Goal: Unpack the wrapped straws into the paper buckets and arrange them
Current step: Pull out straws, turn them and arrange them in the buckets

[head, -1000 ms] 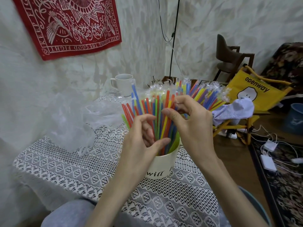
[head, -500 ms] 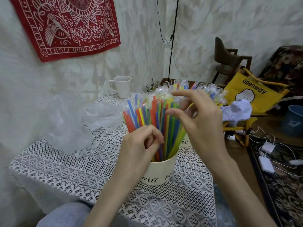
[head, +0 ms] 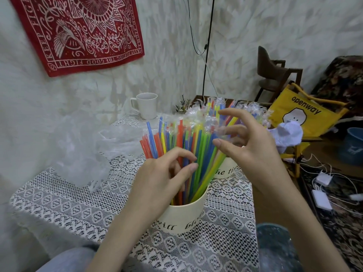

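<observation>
A cream paper bucket (head: 184, 218) stands on the lace-covered table (head: 64, 201), full of coloured unwrapped straws (head: 176, 140) that fan upward. My left hand (head: 159, 179) reaches into the fan from the near left, its thumb and curled fingers pinching a few straws at mid-height. My right hand (head: 249, 148) hovers at the fan's right side with its fingers spread, the thumb tip touching the green straws. Behind it a second cream bucket (head: 225, 170) holds straws in clear wrappers (head: 214, 107); its lower part is hidden by my right hand.
A white mug (head: 146, 105) stands at the table's far edge. Crumpled clear plastic bags (head: 78, 154) lie on the left. A blue bin (head: 275, 250) sits by the table's near right corner. A yellow bag (head: 302, 114) on a chair and cables with chargers (head: 322, 193) fill the floor at right.
My right hand has let go of the straws, spread its fingers and shifted to the right. My left hand stays among the straws. The second bucket behind now shows.
</observation>
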